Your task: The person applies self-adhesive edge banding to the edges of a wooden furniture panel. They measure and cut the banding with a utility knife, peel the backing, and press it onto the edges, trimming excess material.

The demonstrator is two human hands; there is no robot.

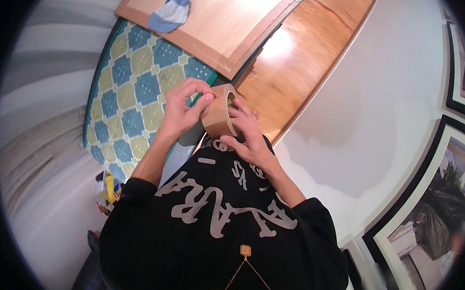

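Observation:
A wide roll of brown packing tape (216, 118) is held up in front of my body, between my two hands. My right hand (251, 137) grips it from the right, with fingers reaching into the ring's opening and the thumb at the lower rim. On the other side, my left hand (184, 111) has thumb and forefinger pinched together against the outer face of the tape, near its upper edge. Whether a loose end of tape lies between those fingertips is too small to tell.
A padded board with a blue and green patterned cover (133, 91) stretches along the left. Beyond it lies a wood-framed panel (232, 28) with a blue and white cap (171, 12) on it. Wooden floor (304, 49) runs beside a white wall (341, 144) with framed pictures (432, 205). Grey curtain (48, 80) hangs left.

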